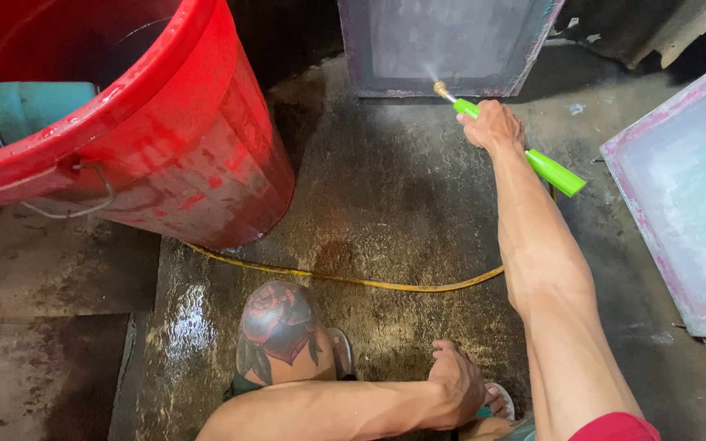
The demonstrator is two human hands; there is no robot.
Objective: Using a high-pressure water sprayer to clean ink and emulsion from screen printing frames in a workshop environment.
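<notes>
While the right hand (492,125) keeps a full grip on the green spray nozzle (553,169), the screen frame (443,45) runs off-view

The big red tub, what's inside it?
Inside the red tub, near its rim, a teal object shows against the red inner wall. The view cuts off the rest and the tub's bottom, so whether it holds water cannot be told.
</notes>
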